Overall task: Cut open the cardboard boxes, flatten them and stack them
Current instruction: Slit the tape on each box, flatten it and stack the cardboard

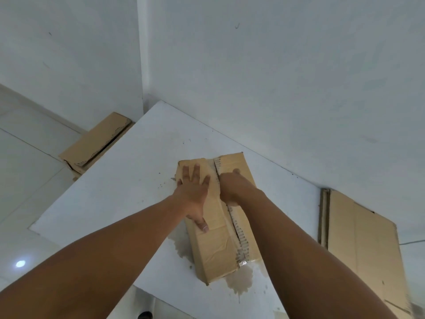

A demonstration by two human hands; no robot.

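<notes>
Fingers [196,172] of the left hand [193,195] lay spread and flat, pressing on the left top flap of the cardboard box [218,254], which sat on the white worktop [128,171]. The right hand [230,187] was at the open middle seam, thumb on the right flap, its fingers curled down out of sight; whether they gripped anything could not be told. Flattened cardboard [363,238] lay beside the worktop on the right.

Brown cardboard box [220,254] lies lengthwise on white surface [128,180], top seam slit, jagged corrugated edges parted. Flattened box [96,141] on floor [27,157] at left; flattened sheets [358,238] beside surface's right edge.
</notes>
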